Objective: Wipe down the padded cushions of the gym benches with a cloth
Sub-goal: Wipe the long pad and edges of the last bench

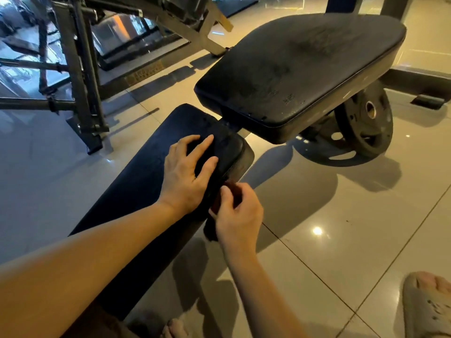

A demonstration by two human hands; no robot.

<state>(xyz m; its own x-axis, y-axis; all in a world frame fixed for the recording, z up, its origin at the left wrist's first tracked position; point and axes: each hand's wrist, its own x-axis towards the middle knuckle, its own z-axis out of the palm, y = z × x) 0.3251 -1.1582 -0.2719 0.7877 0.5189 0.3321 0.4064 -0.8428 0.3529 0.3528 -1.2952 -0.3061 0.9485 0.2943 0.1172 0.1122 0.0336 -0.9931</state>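
A long black padded bench cushion (136, 181) runs from lower left toward the centre. Beyond it sits a wider black seat cushion (300, 69), with scuffed patches on top. A dark cloth (212, 172) lies on the long cushion's far end and hangs over its right edge. My left hand (188, 172) presses flat on the cloth with fingers spread. My right hand (234, 211) pinches the hanging part of the cloth at the cushion's right side, fingers curled round it.
A black weight plate (363, 125) stands under the seat cushion on the right. A dark metal machine frame (80, 76) fills the upper left. The floor is glossy light tile (341, 228). My foot in a beige slipper (427, 306) is at the lower right.
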